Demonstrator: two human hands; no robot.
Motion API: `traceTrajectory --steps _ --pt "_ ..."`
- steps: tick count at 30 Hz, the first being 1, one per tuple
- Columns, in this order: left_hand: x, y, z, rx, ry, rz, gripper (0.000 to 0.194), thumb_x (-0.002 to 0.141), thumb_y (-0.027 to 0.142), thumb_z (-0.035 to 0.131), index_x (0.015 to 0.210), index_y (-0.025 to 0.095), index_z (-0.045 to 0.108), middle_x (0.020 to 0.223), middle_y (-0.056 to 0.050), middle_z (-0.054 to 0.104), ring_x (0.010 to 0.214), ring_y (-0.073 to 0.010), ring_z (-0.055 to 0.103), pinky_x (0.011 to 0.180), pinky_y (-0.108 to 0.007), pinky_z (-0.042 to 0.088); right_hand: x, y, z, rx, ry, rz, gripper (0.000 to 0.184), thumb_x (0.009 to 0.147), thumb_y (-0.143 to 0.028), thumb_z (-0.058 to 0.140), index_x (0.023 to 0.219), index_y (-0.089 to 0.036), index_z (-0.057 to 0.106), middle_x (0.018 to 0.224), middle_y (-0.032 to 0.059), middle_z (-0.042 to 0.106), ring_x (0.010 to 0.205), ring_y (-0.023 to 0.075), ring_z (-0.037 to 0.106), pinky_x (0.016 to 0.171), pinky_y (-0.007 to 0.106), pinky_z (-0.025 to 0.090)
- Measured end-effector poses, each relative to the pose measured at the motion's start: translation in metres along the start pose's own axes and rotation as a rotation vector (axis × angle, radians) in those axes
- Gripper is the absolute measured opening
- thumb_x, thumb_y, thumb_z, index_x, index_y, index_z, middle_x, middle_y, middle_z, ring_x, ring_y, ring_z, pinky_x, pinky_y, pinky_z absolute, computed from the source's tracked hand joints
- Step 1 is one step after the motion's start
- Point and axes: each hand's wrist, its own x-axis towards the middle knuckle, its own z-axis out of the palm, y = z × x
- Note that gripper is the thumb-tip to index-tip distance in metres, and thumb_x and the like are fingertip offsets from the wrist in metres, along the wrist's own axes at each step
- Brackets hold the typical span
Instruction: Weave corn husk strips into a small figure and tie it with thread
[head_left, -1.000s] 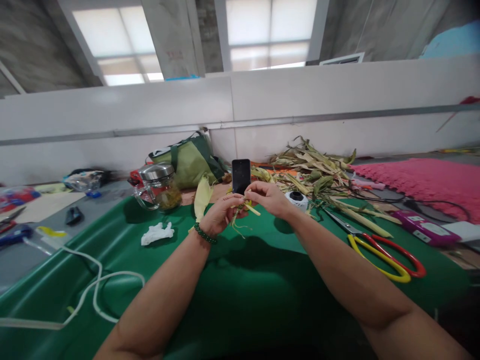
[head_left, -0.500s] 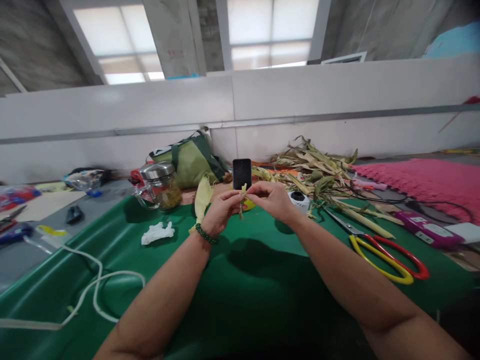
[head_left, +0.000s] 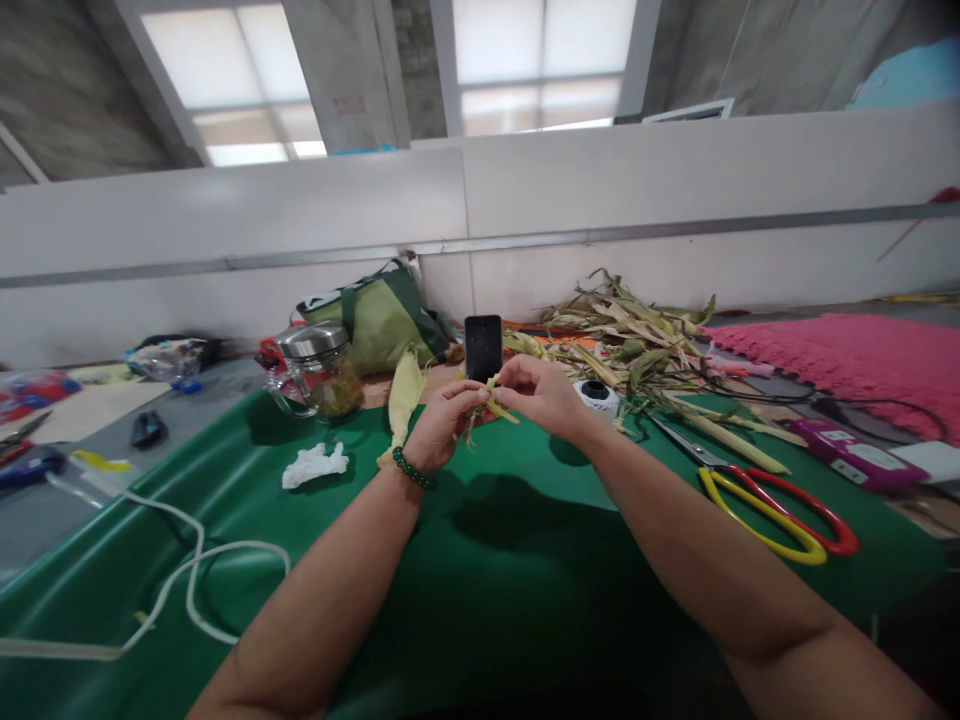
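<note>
In the middle of the head view, both hands meet above the green mat (head_left: 517,600). My left hand (head_left: 442,420), with a green bead bracelet at the wrist, pinches a thin bundle of pale green corn husk (head_left: 508,413). From the other side, my right hand (head_left: 546,395) grips the same piece with thumb and forefinger. Fine strands hang below the left fingers; fingertips hide part of the piece. Just behind the hands stands a black phone (head_left: 484,345), upright. A larger pale corn husk (head_left: 406,392) lies left of my left hand.
Scissors (head_left: 757,505) with red and yellow handles lie right of my right forearm. A white roll (head_left: 598,398) sits beside my right hand. Dry husks (head_left: 630,335) are heaped behind. At left are a glass mug (head_left: 319,375), crumpled tissue (head_left: 315,466) and white cord (head_left: 196,560).
The right hand's fingers have curled in closer to the left. A husk strip that stood up between the fingertips now slants down to the right beneath my right fingers.
</note>
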Motion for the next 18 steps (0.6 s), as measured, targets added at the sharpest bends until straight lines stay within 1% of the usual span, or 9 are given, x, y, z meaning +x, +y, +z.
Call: traceTrajectory --steps 2,3,6,8,11,14,16,17,18 --pt "-0.002 0.002 0.001 0.025 -0.001 -0.019 0.015 0.055 0.024 0.071 0.064 0.017 0.062 0.064 0.003 0.061 0.063 -0.0116 0.059 0.064 -0.024 0.051 0.001 0.000 -0.002 0.077 -0.023 0.042 0.030 0.068 -0.036 0.070 0.089 -0.016 0.063 0.065 -0.0001 0.063 0.056 0.0110 0.055 0.051 0.022 0.042" --pt "-0.003 0.003 0.001 0.033 -0.011 -0.030 0.015 0.055 0.024 0.071 0.064 0.017 0.062 0.065 0.002 0.062 0.063 -0.0117 0.059 0.064 -0.024 0.051 0.002 0.000 -0.003 0.096 -0.048 0.041 0.031 0.068 -0.037 0.070 0.089 -0.016 0.063 0.067 0.0002 0.063 0.057 0.0110 0.055 0.052 0.022 0.042" --pt "-0.006 0.006 0.003 0.047 -0.059 -0.058 0.015 0.053 0.024 0.069 0.063 0.017 0.061 0.065 0.002 0.062 0.061 -0.0111 0.058 0.061 -0.023 0.050 0.002 -0.001 -0.005 0.043 -0.103 -0.031 0.019 0.074 -0.035 0.063 0.076 -0.016 0.063 0.068 0.0006 0.062 0.059 0.0100 0.052 0.054 0.022 0.041" --pt "-0.007 0.006 0.004 0.070 -0.087 -0.070 0.015 0.054 0.024 0.069 0.064 0.017 0.061 0.063 0.002 0.061 0.060 -0.0113 0.058 0.062 -0.024 0.050 0.001 -0.001 -0.003 -0.031 -0.093 -0.067 0.018 0.077 -0.032 0.059 0.070 -0.017 0.061 0.064 -0.0003 0.060 0.058 0.0095 0.050 0.053 0.021 0.038" --pt "-0.006 0.002 0.008 0.117 -0.073 -0.061 0.014 0.059 0.025 0.068 0.069 0.016 0.062 0.067 0.001 0.063 0.060 -0.0118 0.061 0.062 -0.025 0.050 0.002 0.006 0.004 -0.092 -0.047 -0.033 0.018 0.076 -0.028 0.056 0.062 -0.017 0.057 0.056 -0.0023 0.055 0.053 0.0089 0.046 0.049 0.021 0.035" --pt "-0.004 0.000 0.010 0.122 0.007 -0.035 0.012 0.061 0.023 0.067 0.069 0.015 0.061 0.067 0.000 0.066 0.059 -0.0120 0.062 0.059 -0.023 0.049 0.008 0.015 0.002 -0.047 0.001 0.106 0.020 0.078 -0.026 0.051 0.061 -0.017 0.057 0.054 -0.0019 0.054 0.048 0.0095 0.047 0.048 0.022 0.036" --pt "-0.002 0.001 0.010 0.073 0.087 -0.021 0.011 0.061 0.021 0.065 0.068 0.015 0.059 0.064 0.000 0.066 0.057 -0.0120 0.062 0.057 -0.022 0.049 0.012 0.020 -0.010 -0.073 0.090 0.154 0.023 0.082 -0.028 0.048 0.067 -0.017 0.061 0.057 -0.0002 0.057 0.047 0.0108 0.050 0.048 0.023 0.038" --pt "-0.001 0.003 0.009 0.038 0.132 -0.012 0.010 0.061 0.021 0.064 0.068 0.015 0.058 0.063 0.000 0.066 0.056 -0.0117 0.061 0.055 -0.022 0.048 0.013 0.021 -0.020 -0.150 0.156 0.122 0.024 0.083 -0.030 0.048 0.069 -0.016 0.063 0.060 0.0010 0.060 0.049 0.0117 0.051 0.050 0.024 0.039" --pt "0.000 0.005 0.008 0.005 0.177 0.002 0.010 0.061 0.020 0.063 0.068 0.015 0.058 0.062 0.000 0.066 0.054 -0.0112 0.060 0.053 -0.021 0.048 0.014 0.021 -0.031 -0.275 0.244 0.055 0.025 0.083 -0.032 0.050 0.069 -0.016 0.064 0.061 0.0022 0.061 0.053 0.0133 0.053 0.053 0.025 0.040"
